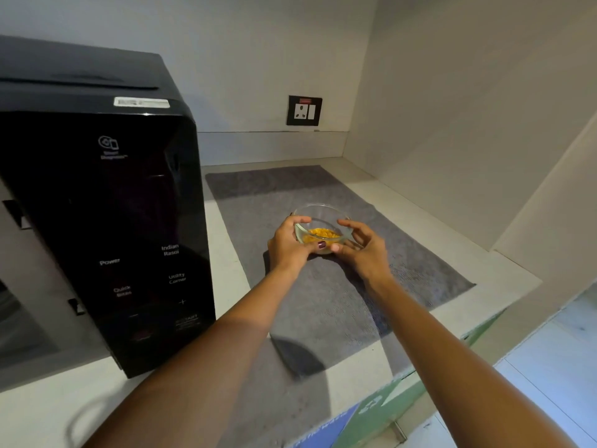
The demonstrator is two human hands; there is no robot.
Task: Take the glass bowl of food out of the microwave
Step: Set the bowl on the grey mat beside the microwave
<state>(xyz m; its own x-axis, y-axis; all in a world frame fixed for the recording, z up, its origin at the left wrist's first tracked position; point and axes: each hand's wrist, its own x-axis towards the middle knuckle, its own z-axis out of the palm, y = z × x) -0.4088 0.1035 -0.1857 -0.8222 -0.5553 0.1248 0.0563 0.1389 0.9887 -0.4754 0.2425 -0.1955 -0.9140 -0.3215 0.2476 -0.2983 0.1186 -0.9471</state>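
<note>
A small clear glass bowl (323, 218) with yellow food in it rests on or just above a grey cloth mat (323, 302), to the right of the black microwave (106, 221). My left hand (289, 245) wraps the bowl's left side, thumb over the near rim. My right hand (363, 245) is at the bowl's right side with its fingers curled loosely; I cannot tell whether they touch the glass. The microwave's door stands open at the left edge, and its inside is mostly out of view.
The white counter (436, 227) ends in a corner with walls behind and to the right. A black wall socket (303, 110) sits on the back wall. The counter's front edge (420, 373) runs diagonally at lower right, with floor below.
</note>
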